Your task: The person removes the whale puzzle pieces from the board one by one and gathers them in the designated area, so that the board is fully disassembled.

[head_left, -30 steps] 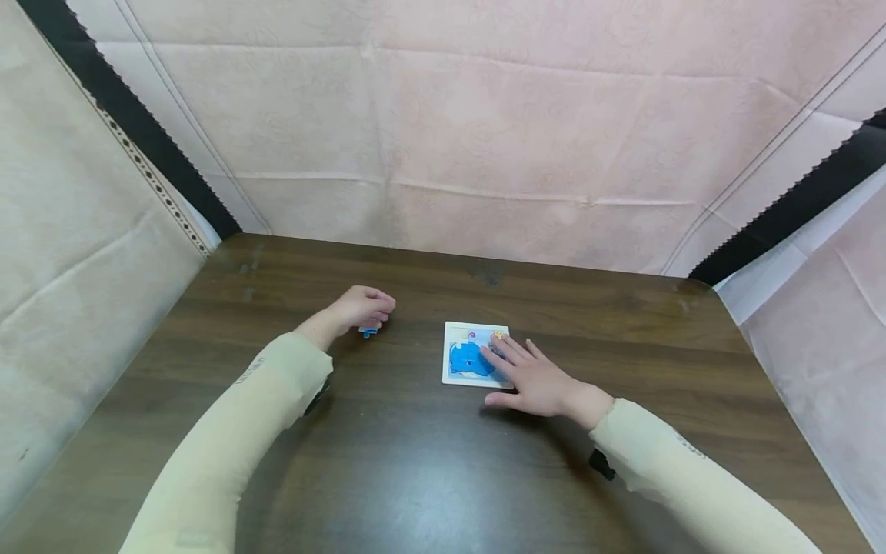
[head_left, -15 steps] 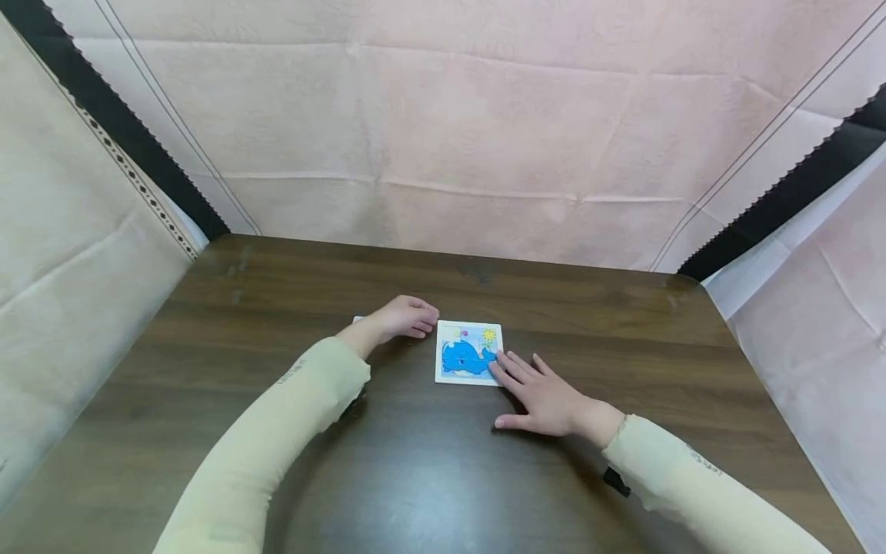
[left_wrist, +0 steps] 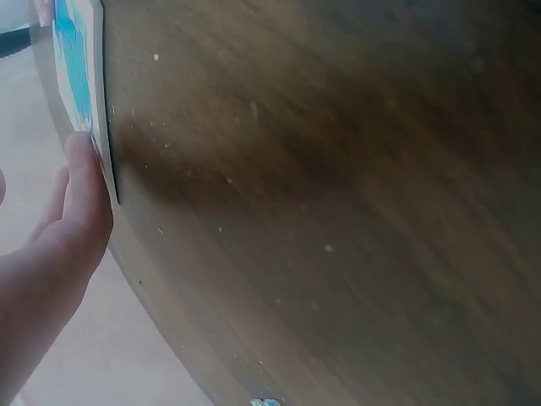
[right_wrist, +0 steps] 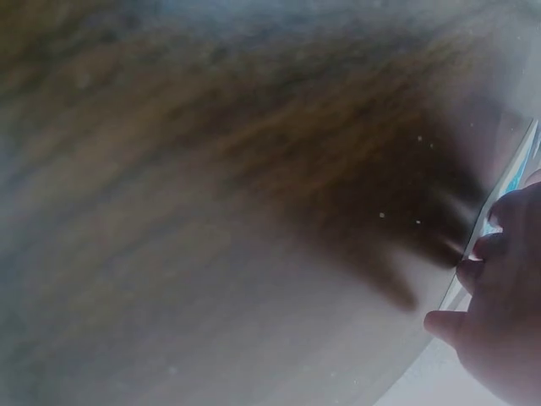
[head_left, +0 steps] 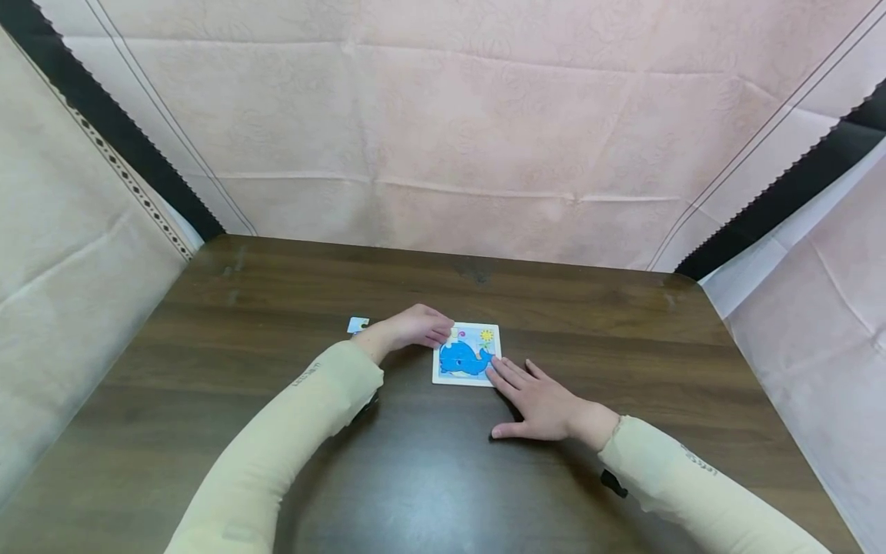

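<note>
A square white-bordered board [head_left: 461, 358] with a blue whale picture and a yellow sun lies on the brown table. My left hand [head_left: 419, 326] is at its upper left corner, the fingertips overlapping the border. In the left wrist view, the extended fingers [left_wrist: 87, 169] touch the board's edge, and no held piece shows. My right hand [head_left: 547, 402] lies with spread fingers, their tips on the board's right edge by the whale's tail. Behind the left wrist lies a light blue jigsaw piece [head_left: 357, 325], partly covered by the forearm.
The brown wooden table [head_left: 415, 469] ends at a pale cloth wall [head_left: 450, 138] at the back, with more cloth at both sides. Cream sleeves [head_left: 291, 431] cover both forearms. Small pale specks dot the tabletop.
My left hand has moved right, from over the jigsaw piece to the board's corner, uncovering the piece. My right hand has slid slightly down from the picture to the board's right edge.
</note>
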A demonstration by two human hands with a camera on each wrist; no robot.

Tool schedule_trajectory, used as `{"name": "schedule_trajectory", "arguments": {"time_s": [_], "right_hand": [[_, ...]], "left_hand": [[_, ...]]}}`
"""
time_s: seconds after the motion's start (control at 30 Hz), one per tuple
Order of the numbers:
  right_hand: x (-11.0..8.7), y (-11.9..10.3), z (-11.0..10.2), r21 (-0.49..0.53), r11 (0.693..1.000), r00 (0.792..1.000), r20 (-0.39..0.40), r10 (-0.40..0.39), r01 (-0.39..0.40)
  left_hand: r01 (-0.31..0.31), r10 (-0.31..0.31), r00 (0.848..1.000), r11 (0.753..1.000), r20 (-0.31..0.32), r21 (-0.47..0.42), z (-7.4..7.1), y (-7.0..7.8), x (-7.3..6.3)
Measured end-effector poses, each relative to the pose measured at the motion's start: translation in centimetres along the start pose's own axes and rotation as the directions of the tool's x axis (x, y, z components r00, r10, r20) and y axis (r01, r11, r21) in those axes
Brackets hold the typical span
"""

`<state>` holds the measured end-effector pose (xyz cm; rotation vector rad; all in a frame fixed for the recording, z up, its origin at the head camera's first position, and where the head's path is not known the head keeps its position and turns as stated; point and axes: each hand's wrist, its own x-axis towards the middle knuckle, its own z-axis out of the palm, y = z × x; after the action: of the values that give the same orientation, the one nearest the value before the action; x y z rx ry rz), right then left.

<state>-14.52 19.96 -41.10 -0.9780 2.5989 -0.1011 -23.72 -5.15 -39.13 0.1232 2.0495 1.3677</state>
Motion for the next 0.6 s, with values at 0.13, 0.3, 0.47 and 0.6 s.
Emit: {"name": "schedule_trajectory", "arguments": {"time_s": [0.13, 0.3, 0.47, 0.6], "right_hand": [[0.02, 0.03, 0.01, 0.006, 1.0, 1.0, 0.004, 0.005, -0.005], [0.0, 0.0, -0.14, 0.016, 1.0, 1.0, 0.009, 0.002, -0.002], [-0.03, -0.04, -0.19, 0.015, 1.0, 1.0, 0.005, -0.003, 0.003], [-0.04, -0.08, -0.19, 0.012, 1.0, 1.0, 0.008, -0.001, 0.001]], "left_hand": [[0.0, 0.0, 1.0, 1.0, -0.007, 0.001, 0.19, 0.02, 0.24], [0.03, -0.03, 0.999, 0.999, -0.045, -0.013, 0.52, 0.05, 0.55], [0.052, -0.055, 0.996, 0.998, -0.065, -0.039, 0.67, -0.03, 0.77], [0.046, -0.05, 0.996, 0.997, -0.069, -0.061, 0.61, -0.25, 0.93]]}}
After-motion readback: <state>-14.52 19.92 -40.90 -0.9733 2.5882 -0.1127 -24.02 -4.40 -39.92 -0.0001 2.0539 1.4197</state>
